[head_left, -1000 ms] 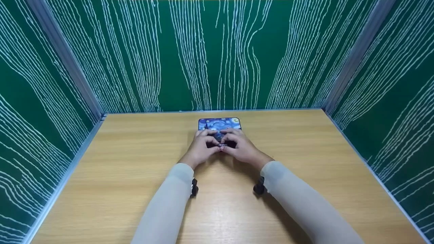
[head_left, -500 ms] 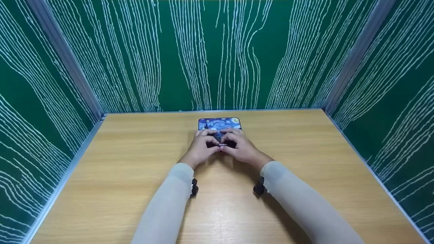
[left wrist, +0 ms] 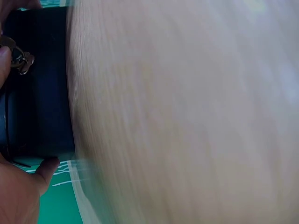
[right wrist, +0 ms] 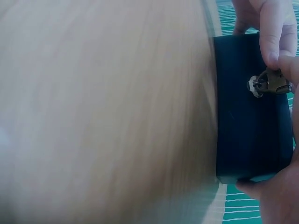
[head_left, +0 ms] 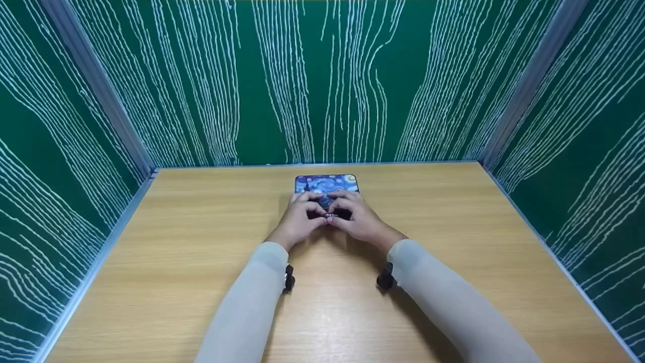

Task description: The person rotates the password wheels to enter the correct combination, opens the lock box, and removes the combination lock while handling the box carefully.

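A dark box [right wrist: 243,140] has a lid [head_left: 325,182] printed with a swirling blue and yellow night-sky picture. A small bronze padlock [right wrist: 276,83] hangs by its shackle from a metal hasp [right wrist: 253,87] on the box's near side. My left hand [head_left: 298,222] and right hand [head_left: 361,220] meet at this padlock, each pinching it between thumb and forefinger. Other fingers of both hands rest on the lid and along the box's sides. In the left wrist view, a thumb partly covers the padlock [left wrist: 8,43].
The box stands near the far edge of a wooden table [head_left: 201,252]. Green walls [head_left: 332,85] with white wavy lines rise behind and on both sides. A small black device [head_left: 288,280] sits at each wrist, below the pale sleeves [head_left: 242,312].
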Motion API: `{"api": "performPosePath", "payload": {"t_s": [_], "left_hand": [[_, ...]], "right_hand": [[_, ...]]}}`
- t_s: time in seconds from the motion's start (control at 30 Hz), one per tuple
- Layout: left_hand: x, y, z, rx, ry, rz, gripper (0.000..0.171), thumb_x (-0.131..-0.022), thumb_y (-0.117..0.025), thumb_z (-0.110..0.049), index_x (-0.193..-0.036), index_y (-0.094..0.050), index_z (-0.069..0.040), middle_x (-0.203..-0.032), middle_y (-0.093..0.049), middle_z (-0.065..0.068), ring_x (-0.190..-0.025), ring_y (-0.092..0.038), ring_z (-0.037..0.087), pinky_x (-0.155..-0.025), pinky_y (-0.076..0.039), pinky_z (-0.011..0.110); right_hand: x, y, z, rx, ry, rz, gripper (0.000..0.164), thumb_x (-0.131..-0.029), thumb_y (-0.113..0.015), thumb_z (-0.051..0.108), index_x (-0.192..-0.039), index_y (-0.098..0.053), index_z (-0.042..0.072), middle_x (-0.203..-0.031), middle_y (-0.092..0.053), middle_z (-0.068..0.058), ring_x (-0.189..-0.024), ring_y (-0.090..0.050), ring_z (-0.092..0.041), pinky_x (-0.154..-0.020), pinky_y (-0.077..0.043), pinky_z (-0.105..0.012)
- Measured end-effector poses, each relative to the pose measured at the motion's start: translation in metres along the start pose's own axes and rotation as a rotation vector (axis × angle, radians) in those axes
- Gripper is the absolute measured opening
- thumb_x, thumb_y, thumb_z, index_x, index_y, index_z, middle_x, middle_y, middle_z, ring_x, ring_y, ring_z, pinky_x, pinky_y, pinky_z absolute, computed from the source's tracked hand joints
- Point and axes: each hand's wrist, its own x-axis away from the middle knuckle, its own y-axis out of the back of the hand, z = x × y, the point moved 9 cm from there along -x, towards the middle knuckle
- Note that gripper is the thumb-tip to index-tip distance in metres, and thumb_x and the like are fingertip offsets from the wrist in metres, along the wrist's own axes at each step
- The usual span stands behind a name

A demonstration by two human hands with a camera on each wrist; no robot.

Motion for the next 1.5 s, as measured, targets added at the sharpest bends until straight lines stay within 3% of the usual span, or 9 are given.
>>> {"api": "performPosePath", "payload": {"t_s": [0.47, 1.07, 1.5], "left_hand": [[-0.0009, -0.0007, 0.0021, 0.001, 0.012, 0.011, 0.007, -0.099, -0.089, -0.017, -0.103, -0.088, -0.013, -0.163, -0.063, 0.004, -0.160, -0.042, 0.033, -0.139, -0.033, 0.050], [-0.0005, -0.0007, 0.0006, 0.006, 0.023, 0.006, 0.008, -0.099, -0.090, -0.022, -0.101, -0.089, -0.014, -0.163, -0.064, 0.003, -0.160, -0.042, 0.031, -0.138, -0.034, 0.049], [-0.0011, -0.0010, 0.0025, 0.008, 0.046, 0.013, 0.007, -0.100, -0.089, -0.021, -0.105, -0.089, -0.016, -0.165, -0.062, 0.002, -0.161, -0.042, 0.031, -0.139, -0.034, 0.047]], "right_hand": [[0.0001, -0.0012, -0.0026, 0.023, -0.018, 0.013, 0.020, -0.108, -0.079, 0.035, -0.123, -0.074, 0.023, -0.173, -0.054, -0.003, -0.165, -0.039, -0.039, -0.137, -0.029, -0.071], [-0.0005, 0.0006, -0.0023, -0.013, -0.014, -0.006, 0.010, -0.108, -0.079, 0.030, -0.114, -0.078, 0.022, -0.171, -0.057, -0.003, -0.164, -0.040, -0.039, -0.138, -0.029, -0.070], [0.0008, 0.0024, -0.0028, -0.026, -0.012, -0.007, 0.021, -0.106, -0.082, 0.033, -0.122, -0.074, 0.021, -0.172, -0.057, -0.002, -0.165, -0.041, -0.038, -0.138, -0.028, -0.070]]}}
